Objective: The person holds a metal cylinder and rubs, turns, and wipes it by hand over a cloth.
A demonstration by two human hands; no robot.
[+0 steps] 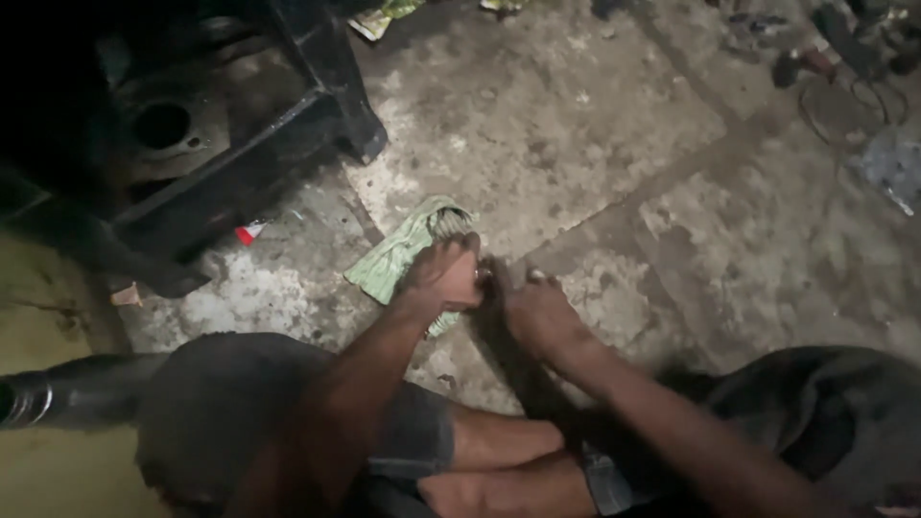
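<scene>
My left hand [443,273] and my right hand [537,312] meet close together above a stained concrete floor [576,144], fingertips nearly touching. Between them I seem to pinch a small object, too dark and blurred to name. A crumpled green striped cloth [395,251] lies on the floor just under and beyond my left hand. My bent knees in dark shorts fill the bottom of the view.
A black metal frame [317,77] with a round-holed part [161,125] stands at the upper left. A dark pipe [77,388] lies at the lower left. Wires and small tools [844,67] are scattered at the upper right. A red scrap [249,232] lies near the frame.
</scene>
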